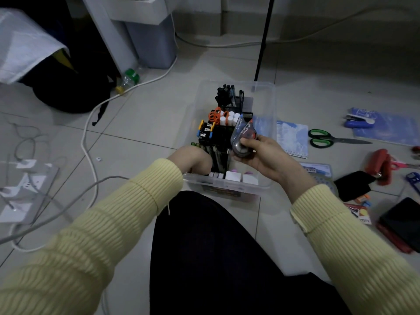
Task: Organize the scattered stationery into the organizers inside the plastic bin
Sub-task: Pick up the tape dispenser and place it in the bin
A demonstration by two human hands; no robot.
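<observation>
A clear plastic bin (268, 105) stands on the tiled floor in front of my knee. Black organizers (223, 135) inside it hold pens, orange-handled scissors, white tubes and binder clips. My right hand (266, 158) grips a grey correction tape dispenser (243, 138) above the bin's right side. My left hand (193, 159) reaches down into the bin's near left corner; its fingers are hidden behind the wrist. White erasers (234, 177) sit along the near wall.
Scattered to the right lie a blue notebook (293, 137), green-handled scissors (325, 138), a blue stapler (359, 121), a red stapler (381, 165), a black pouch (352, 184) and a dark case (402, 220). Cables and a power strip (25, 185) lie left.
</observation>
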